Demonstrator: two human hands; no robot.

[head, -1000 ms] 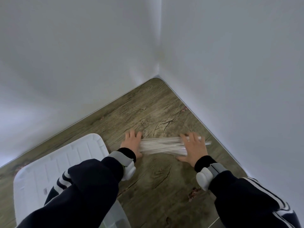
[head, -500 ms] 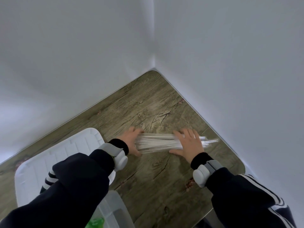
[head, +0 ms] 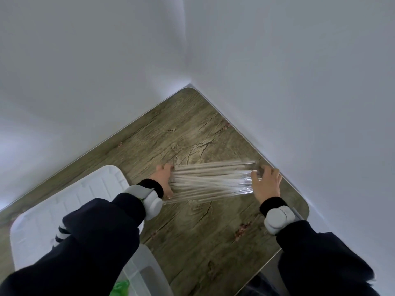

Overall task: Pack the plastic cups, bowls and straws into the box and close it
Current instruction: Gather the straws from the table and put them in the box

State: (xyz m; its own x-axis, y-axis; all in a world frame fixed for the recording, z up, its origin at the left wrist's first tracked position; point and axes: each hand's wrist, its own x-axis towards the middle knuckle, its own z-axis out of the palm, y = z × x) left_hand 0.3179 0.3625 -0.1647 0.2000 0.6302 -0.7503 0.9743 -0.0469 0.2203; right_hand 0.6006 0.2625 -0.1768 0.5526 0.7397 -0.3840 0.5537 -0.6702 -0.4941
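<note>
Head view: left hand and right hand gripping opposite ends of clear straws, fingers curled, on wooden worktop beside white lid.

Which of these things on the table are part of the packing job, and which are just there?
Part of the job:
- straws, a clear bundle held at both ends by the left hand and right hand
- clear box, bottom edge, something green inside
- white lid, lying flat beside it

Just there:
- wooden table
- grey wrist devices
- white walls
</note>
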